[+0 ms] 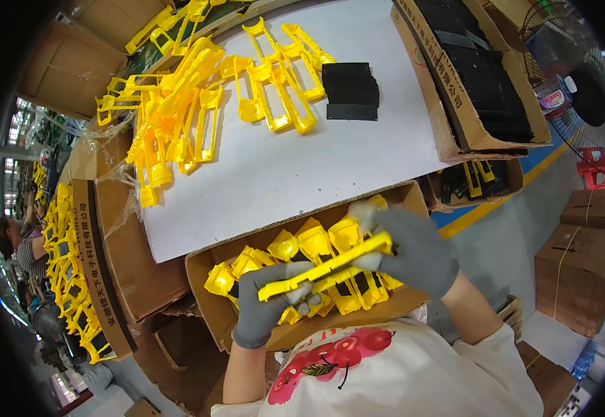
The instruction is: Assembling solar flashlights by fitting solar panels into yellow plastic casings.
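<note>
Head view: both gloved hands hold one long yellow plastic part point(323, 267) over an open cardboard box point(205, 267) just in front of the person's chest. The left hand point(268, 302) has its grip closed around the part's lower left end, fingers wrapped over it. The right hand point(413, 250) has its grip closed on the upper right end. The part's long axis runs slantwise, from lower left up to upper right, lying nearly flat with its narrow edge toward the camera. The box below is packed with more yellow parts with black inserts point(316, 247) standing on end. Beyond the box lies the white counter point(302, 167), bearing a loose heap of yellow frames point(198, 104) and a stack of black plates point(350, 90).
</note>
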`<action>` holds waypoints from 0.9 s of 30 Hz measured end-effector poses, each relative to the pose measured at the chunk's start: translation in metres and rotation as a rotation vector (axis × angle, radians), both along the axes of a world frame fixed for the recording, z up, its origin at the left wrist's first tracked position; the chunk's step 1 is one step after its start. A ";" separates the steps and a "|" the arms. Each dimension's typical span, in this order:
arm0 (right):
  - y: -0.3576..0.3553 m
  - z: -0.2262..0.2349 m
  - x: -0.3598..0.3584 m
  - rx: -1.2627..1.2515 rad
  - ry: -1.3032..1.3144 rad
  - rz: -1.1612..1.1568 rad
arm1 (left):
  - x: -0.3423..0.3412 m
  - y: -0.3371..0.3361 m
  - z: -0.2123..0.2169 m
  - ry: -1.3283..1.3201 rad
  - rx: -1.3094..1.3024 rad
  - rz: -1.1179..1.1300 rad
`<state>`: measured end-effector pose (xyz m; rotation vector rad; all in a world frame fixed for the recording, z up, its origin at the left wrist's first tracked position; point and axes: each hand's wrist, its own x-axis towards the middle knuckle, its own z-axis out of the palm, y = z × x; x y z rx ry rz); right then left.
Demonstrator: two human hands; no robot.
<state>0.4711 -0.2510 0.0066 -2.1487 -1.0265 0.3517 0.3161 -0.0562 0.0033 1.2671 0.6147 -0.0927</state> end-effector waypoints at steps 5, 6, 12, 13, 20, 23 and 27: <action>-0.026 -0.030 -0.040 -0.063 0.189 -0.018 | 0.002 -0.009 0.000 0.142 -0.066 -0.090; -0.031 -0.035 -0.047 -0.056 0.172 -0.064 | 0.005 -0.011 0.002 0.172 -0.047 -0.102; -0.041 -0.042 -0.064 -0.170 0.181 0.000 | 0.025 0.011 0.008 0.259 0.198 -0.316; -0.039 -0.030 -0.059 -0.212 0.277 0.051 | 0.022 0.026 0.007 0.217 0.273 -0.361; -0.016 -0.009 0.018 -0.164 0.141 -0.104 | 0.050 0.068 0.014 0.098 1.163 -0.753; -0.011 -0.029 0.066 -0.042 -0.031 -0.297 | 0.117 0.087 0.027 0.154 1.240 -0.592; 0.027 -0.043 0.115 0.011 -0.166 -0.304 | 0.214 0.146 0.009 -0.098 1.553 -0.369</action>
